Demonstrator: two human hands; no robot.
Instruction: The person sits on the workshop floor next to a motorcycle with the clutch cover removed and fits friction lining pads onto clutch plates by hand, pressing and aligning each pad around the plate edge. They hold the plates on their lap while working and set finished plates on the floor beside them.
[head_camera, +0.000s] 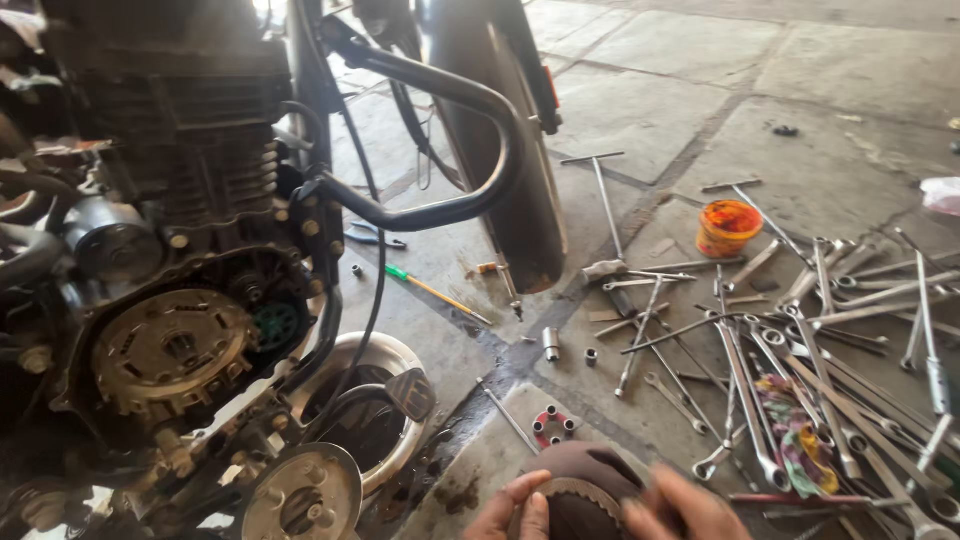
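Observation:
At the bottom edge my left hand (512, 512) and my right hand (682, 508) together hold a stack of dark round clutch plates (580, 495), one hand on each side; the toothed ring on top shows between my fingers. To the left stands a motorcycle engine (170, 250) with its side cover off, baring the round clutch assembly (170, 345) and a green gear (277, 325). A small red ring part with pegs (550, 425) lies on the floor just above my hands.
Many spanners and wrenches (830, 340) are spread on the stone floor at right, with a coloured rag (795, 435), an orange tub (729, 228) and T-handle drivers (605, 205). A metal pan (375, 400) sits under the engine. The front wheel (500, 140) and crash bar (460, 130) rise ahead.

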